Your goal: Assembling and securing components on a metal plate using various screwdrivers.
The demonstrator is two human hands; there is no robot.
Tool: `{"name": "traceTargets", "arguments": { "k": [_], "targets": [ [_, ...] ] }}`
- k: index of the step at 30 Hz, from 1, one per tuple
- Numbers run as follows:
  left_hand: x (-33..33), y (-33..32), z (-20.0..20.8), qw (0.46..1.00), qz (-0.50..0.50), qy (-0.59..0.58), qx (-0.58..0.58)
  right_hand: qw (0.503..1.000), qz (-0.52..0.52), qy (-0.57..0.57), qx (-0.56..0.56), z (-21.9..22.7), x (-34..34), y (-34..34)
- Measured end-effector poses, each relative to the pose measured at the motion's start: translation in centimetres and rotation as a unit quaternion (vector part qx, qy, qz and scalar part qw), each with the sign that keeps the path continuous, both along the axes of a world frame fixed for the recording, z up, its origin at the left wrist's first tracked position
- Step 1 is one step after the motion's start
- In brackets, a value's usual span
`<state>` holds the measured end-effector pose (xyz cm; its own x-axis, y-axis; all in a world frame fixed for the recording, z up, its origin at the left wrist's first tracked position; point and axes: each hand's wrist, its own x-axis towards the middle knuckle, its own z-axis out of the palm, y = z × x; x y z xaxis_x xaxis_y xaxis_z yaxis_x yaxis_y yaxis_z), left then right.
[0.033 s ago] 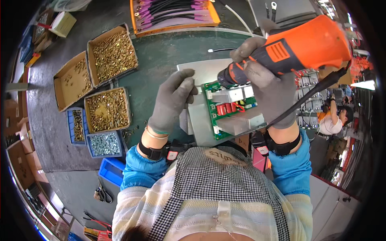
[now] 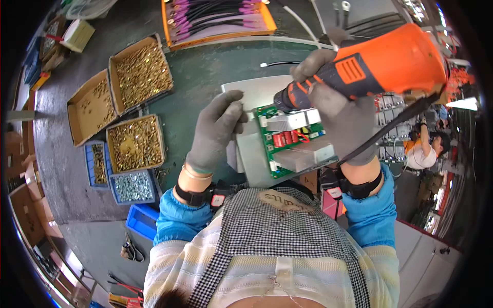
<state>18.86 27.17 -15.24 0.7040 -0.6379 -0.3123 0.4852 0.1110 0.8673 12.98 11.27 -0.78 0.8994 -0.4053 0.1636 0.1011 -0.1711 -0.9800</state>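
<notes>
Right hand point(image 2: 349, 120), gloved in grey, wrapped round an orange-and-black power driver point(image 2: 393, 59); its nose points left, over the far left corner of a green circuit board point(image 2: 268, 149). Contact at the tip: cannot tell. Board lies on a grey metal plate point(image 2: 251, 161), centre of the tabletop point(image 2: 197, 64), near the wearer; red components point(image 2: 285, 138) on it. Left hand point(image 2: 215, 128), gloved too, left of the board, fingers curled toward thumb; cannot tell whether anything small is pinched. Farther left: cardboard trays point(image 2: 82, 120) of brass-coloured screws point(image 2: 143, 72). Far side: orange tray point(image 2: 226, 38) with black cables point(image 2: 215, 18).
</notes>
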Motion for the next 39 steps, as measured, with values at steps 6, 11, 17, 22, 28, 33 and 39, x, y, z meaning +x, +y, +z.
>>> {"name": "traceTargets", "arguments": {
  "k": [6,11,17,22,28,33,39],
  "targets": [
    [-0.8,1.3,0.2,0.999,0.018,-0.036,0.029,0.962,0.088,-0.217,0.141,5.1,-10.5,-3.2],
    [-1.3,2.3,0.9,0.997,0.024,-0.069,0.000,0.921,0.044,-0.347,-0.172,9.2,-21.1,-7.9],
    [-3.7,1.0,4.4,0.987,0.055,-0.141,0.051,0.939,0.055,-0.063,-0.335,5.5,-31.6,-14.5],
    [-7.8,-2.0,9.2,0.956,0.063,-0.259,0.121,0.814,0.071,0.202,-0.540,-5.0,-35.0,-20.6],
    [-13.1,-7.4,13.1,0.889,-0.052,-0.406,0.203,0.696,0.173,0.201,-0.668,-14.9,-34.7,-28.9],
    [-16.2,-11.9,13.4,0.819,-0.174,-0.488,0.246,0.660,0.023,0.390,-0.641,-19.0,-32.5,-35.0],
    [-18.6,-15.2,11.9,0.672,-0.160,-0.657,0.304,0.780,-0.057,0.203,-0.589,-16.0,-29.8,-35.5]
  ]
}}
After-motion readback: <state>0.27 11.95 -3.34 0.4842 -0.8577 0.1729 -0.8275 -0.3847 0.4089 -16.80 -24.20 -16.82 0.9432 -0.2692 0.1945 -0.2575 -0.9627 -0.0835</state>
